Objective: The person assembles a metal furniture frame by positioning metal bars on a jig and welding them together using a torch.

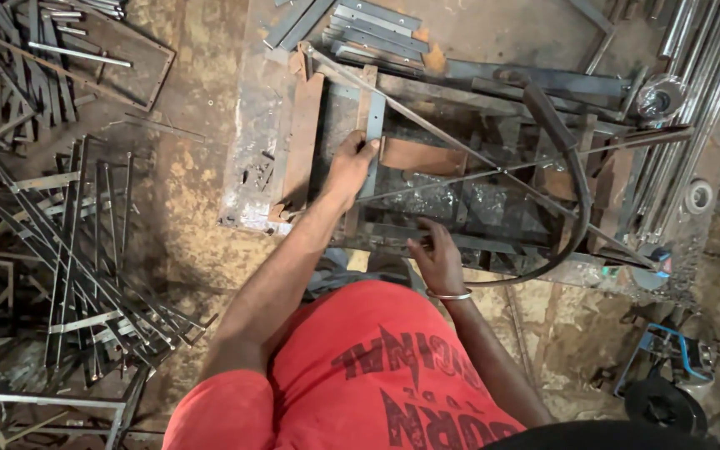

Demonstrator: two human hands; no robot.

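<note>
While both arms reach forward over the red shirt, the right hand sits nearest, fingers spread loose and resting on the near rail of the steel frame; not closed around anything. Metal bangle on that wrist.

Left hand is further out, fingers wrapped over a short flat steel bar standing upright across the frame's left side. Grip looks firm, thumb side toward the camera.

Bar sits on the rusty welding table, beside a rusted plate and a brown flat piece. Thin rods cross diagonally over the frame; a black hose loops over its right end.

Judgement on handling: bar is stiff, fairly light for one hand, edges likely sharp and scaly. Best held mid-length on the flat faces, as now. Frame itself looks heavy, two-hand job by the rails.

Beyond: stacked flat bars at the table's far edge, tubes right, welded grilles on the floor left.
</note>
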